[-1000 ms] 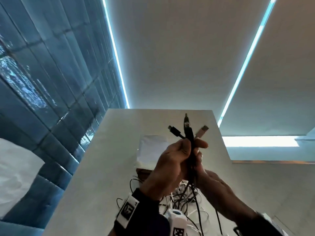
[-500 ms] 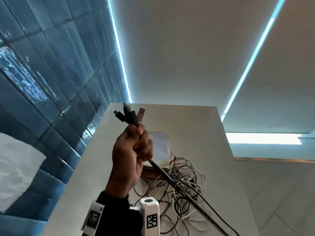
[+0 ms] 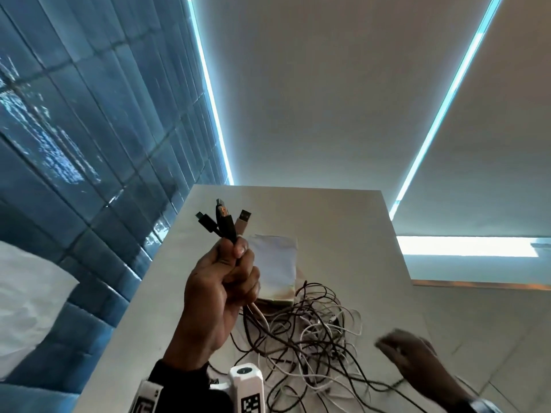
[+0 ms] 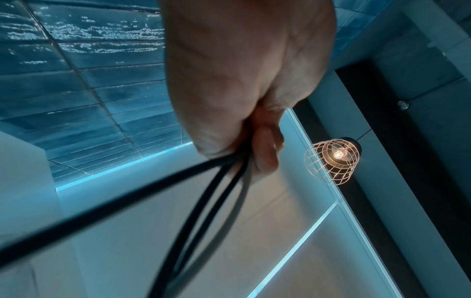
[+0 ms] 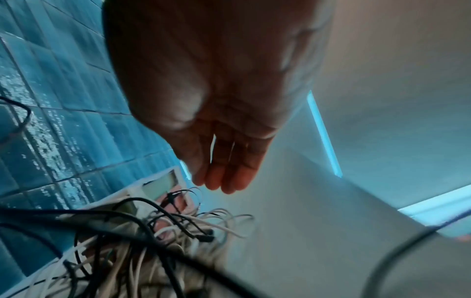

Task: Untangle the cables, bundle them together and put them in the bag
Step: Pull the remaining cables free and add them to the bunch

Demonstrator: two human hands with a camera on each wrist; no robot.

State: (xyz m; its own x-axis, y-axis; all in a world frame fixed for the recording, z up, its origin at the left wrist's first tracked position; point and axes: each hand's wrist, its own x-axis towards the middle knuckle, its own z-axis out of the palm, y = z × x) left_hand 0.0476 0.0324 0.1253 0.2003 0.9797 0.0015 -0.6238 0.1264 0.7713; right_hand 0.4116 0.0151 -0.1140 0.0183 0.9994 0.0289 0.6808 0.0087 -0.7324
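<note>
1. Our left hand is raised above the tabletop, fingers curled tight round three cable ends; their plugs fan out above the fist, and the left-wrist view shows the three cables running down out of the grip.
2. Our right hand is low at the right, blurred, fingers loosely straight and holding nothing, just beside the tangle.
3. The tangle of black and white cables lies on the tabletop, partly over a flat pale packet; we cannot tell whether that is the bag.
4. Risk, as we judge it: the held cables run back into the pile, so pulling up hard could tighten knots or drag the whole heap, and the packet, toward the edge.
5. A loose fist could let one plug slip back into the pile, losing the sorted ends.
6. With the right hand moving fast, it may snag a loop and pull the wrong cable.
</note>
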